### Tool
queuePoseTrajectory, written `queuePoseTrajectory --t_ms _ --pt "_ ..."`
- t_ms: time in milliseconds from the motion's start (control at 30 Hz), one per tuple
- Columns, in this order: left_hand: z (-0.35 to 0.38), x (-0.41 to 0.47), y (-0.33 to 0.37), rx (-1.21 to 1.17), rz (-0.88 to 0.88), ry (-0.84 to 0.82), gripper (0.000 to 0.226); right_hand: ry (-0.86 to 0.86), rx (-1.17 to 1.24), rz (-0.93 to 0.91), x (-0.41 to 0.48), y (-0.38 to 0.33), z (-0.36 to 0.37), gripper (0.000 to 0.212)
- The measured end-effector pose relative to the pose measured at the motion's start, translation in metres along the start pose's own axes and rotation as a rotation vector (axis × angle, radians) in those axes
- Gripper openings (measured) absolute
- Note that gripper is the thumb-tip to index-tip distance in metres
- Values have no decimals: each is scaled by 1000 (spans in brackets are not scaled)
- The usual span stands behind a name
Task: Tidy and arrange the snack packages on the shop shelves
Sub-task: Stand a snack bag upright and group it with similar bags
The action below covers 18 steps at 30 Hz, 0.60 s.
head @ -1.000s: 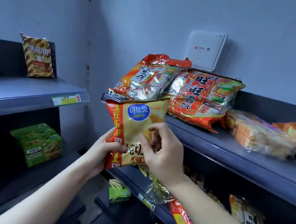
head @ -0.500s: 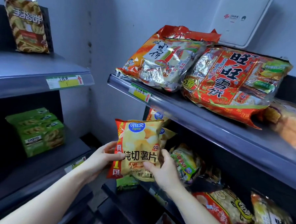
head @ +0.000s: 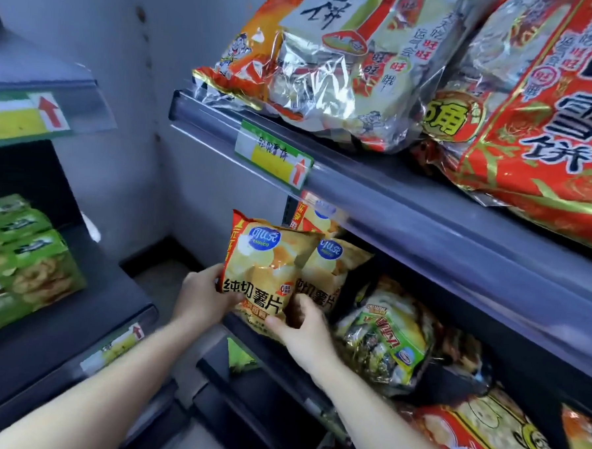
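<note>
Both hands are gripping one yellow-and-red crinkled plastic potato chip bag (head: 264, 274). The left hand (head: 201, 298) is clasping its left edge; the right hand (head: 306, 331) is pinching its lower right corner. The hands are sitting apart, one at each side. The bag is standing upright at the left end of the dark grey metal middle shelf (head: 267, 356), directly in front of a matching chip bag (head: 333, 271). A green-and-silver foil snack packet (head: 385, 335) is lying just beside them. Large red rice-cracker bags (head: 549, 134) are resting on the grey upper shelf (head: 425, 224).
</note>
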<state>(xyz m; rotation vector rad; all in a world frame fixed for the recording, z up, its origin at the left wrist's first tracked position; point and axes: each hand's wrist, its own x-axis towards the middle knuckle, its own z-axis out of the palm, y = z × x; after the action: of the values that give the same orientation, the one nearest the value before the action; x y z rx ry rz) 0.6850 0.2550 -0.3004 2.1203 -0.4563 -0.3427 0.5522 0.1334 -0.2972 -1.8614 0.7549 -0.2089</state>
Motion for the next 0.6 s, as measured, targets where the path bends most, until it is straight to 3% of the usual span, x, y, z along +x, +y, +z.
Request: queuePoseTrajectory --t_ms 133,267,400,500,600 --pt "16 35 -14 114 95 -2 27 197 -6 37 15 24 -10 28" --pt "35 46 -21 157 96 -117 57 568 -553 -13 15 53 -41 28" --pt "45 52 -27 156 103 -189 71 454 -1035 -28 10 63 -49 36" --pt "48 57 -25 164 135 -161 72 449 -1191 60 6 63 -57 54" --pt "50 54 -28 219 174 -135 87 326 -1310 116 3 58 -71 48"
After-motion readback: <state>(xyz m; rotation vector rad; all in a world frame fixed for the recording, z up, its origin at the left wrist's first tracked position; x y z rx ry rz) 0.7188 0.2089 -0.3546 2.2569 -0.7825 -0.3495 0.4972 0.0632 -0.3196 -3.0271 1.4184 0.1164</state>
